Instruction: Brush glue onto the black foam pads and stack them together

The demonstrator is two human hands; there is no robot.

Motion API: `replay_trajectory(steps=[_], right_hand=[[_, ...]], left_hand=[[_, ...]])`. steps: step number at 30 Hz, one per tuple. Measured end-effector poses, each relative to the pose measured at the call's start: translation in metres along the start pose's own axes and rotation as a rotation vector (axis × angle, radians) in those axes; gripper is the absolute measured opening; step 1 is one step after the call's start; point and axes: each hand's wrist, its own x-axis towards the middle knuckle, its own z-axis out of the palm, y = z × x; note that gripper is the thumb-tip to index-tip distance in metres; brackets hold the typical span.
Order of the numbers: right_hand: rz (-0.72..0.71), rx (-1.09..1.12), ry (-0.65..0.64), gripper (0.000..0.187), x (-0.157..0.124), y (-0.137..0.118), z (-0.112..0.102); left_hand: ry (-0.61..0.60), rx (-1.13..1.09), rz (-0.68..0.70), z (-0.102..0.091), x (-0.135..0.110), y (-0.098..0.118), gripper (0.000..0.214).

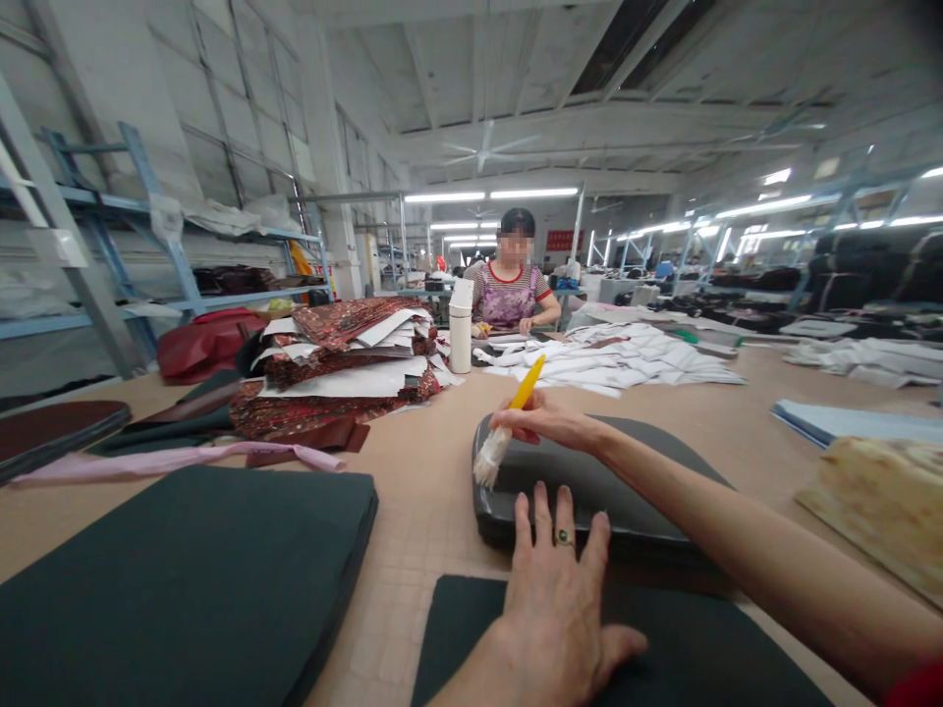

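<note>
A dark grey moulded pad (589, 481) lies on the brown work table (419, 471) in front of me. My right hand (549, 420) grips a yellow-handled brush (508, 422), its pale bristles touching the pad's left end. My left hand (549, 589) lies flat with fingers spread, fingertips on the pad's near edge and the palm over a dark sheet (699, 648) at the table's front. A ring is on one finger.
A stack of dark sheets (184, 579) lies at the front left. Patterned red pieces (339, 363) are piled behind, beside a white cylinder (461, 329). White cut pieces (626, 358) spread further back, where a seated person (510, 285) works. Blue shelving (147, 255) stands left.
</note>
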Motion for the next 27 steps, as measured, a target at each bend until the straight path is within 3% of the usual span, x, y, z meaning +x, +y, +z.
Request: replay_trajectory(steps=[9,13,17,20,24,27], right_hand=[[0.001,-0.064,0.313,0.034,0.046,0.045,-0.016],[0.033,-0.084,0.405,0.029,0.048,0.062,-0.032],[0.055,-0.091,0.484,0.016,0.045,0.062,-0.046],[0.04,-0.076,0.472,0.019,0.048,0.055,-0.047],[0.034,-0.071,0.352,0.022,0.05,0.049,-0.047],[0.041,-0.092,0.314,0.022,0.043,0.051,-0.058]], left_hand=[[-0.054,0.024,-0.005,0.001,0.004,-0.002,0.088],[-0.045,0.026,-0.007,0.003,0.005,-0.003,0.09],[-0.058,0.0,-0.01,0.004,0.005,-0.004,0.09],[-0.079,-0.001,-0.01,0.004,0.006,-0.005,0.09],[-0.069,0.008,-0.008,0.002,0.007,-0.005,0.09],[-0.092,0.01,-0.019,0.0,0.008,-0.004,0.09]])
